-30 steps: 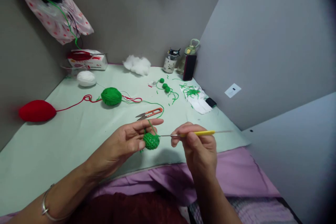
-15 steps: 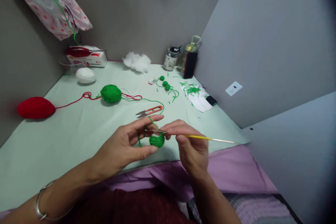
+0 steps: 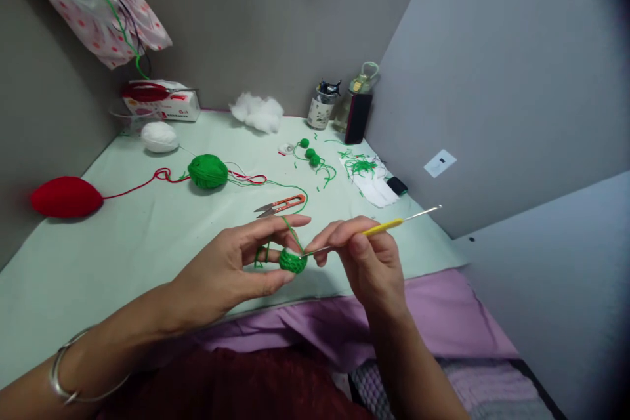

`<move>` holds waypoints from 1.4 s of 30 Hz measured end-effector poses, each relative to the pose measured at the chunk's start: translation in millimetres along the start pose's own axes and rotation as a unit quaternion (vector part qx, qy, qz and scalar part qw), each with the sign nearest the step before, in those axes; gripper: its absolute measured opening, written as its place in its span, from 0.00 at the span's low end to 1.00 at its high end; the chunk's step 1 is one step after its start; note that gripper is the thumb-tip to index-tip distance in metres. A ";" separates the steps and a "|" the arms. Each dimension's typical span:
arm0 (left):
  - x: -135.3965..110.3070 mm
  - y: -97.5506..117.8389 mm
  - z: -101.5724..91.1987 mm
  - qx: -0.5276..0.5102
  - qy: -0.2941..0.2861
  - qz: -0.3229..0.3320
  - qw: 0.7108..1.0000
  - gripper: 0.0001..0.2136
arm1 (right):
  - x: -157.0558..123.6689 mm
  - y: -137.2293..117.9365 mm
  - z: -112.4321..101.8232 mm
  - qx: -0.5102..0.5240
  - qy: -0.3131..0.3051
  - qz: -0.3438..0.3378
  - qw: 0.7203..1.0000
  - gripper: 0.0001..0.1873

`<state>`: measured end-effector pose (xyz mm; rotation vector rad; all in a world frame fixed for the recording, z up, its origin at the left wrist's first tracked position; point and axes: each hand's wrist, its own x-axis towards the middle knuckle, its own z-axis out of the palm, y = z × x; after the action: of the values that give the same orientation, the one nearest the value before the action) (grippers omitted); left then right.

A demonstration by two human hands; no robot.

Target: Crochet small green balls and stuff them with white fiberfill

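My left hand point(image 3: 236, 266) pinches a small green crocheted piece point(image 3: 293, 260) between thumb and fingers, with green yarn looped over the forefinger. My right hand point(image 3: 361, 256) grips a yellow-handled crochet hook point(image 3: 386, 226); its metal tip touches the piece and its tail points up to the right. The yarn runs back across the pale green table point(image 3: 123, 256) to a green yarn ball point(image 3: 207, 170).
Orange thread snips point(image 3: 280, 205) lie just beyond my hands. A red yarn ball point(image 3: 65, 197), a white yarn ball point(image 3: 159, 136), white stuffing point(image 3: 258, 111), small green balls point(image 3: 311, 153), yarn scraps on white cloth point(image 3: 369, 177), a jar point(image 3: 319, 108) and a bottle point(image 3: 357, 98) stand farther back. Grey walls close in.
The hook's tail has swung upward, from pointing down-right to up-right, with its tip still at the green piece. My hands stay close together; the camera view has shifted slightly.
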<state>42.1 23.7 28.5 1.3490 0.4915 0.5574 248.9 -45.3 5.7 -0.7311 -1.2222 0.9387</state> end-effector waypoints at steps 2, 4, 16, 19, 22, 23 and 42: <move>-0.4 0.8 -0.6 0.009 -0.004 -0.009 1.000 0.24 | -0.7 -2.8 -3.3 -0.009 -0.024 -0.002 1.000 0.10; -0.5 1.2 -1.2 0.018 -0.005 -0.016 1.000 0.24 | -1.8 -6.2 -5.5 -0.048 -0.037 -0.014 0.998 0.11; 2.1 -6.4 3.7 0.001 0.078 -0.005 0.997 0.23 | -10.6 -10.2 2.7 -0.415 -0.077 -0.255 0.870 0.14; -0.4 -12.5 13.2 -0.046 0.120 0.022 0.992 0.24 | -18.4 -4.6 7.7 -0.550 -0.055 -0.308 0.774 0.19; -1.9 -16.4 20.2 -0.117 0.113 0.011 0.987 0.25 | -22.3 1.0 10.9 -0.580 -0.032 -0.341 0.739 0.24; -2.1 -16.6 21.0 -0.145 0.104 -0.006 0.984 0.25 | -22.0 3.0 11.4 -0.573 -0.025 -0.345 0.743 0.25; -0.8 -10.7 -4.0 -0.139 0.016 -0.039 0.989 0.27 | -5.8 -2.2 6.1 -0.011 0.049 -0.013 0.999 0.11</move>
<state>40.0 24.9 17.3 1.0530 0.4718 0.5612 242.9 -51.5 6.3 -0.7686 -1.1549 0.8590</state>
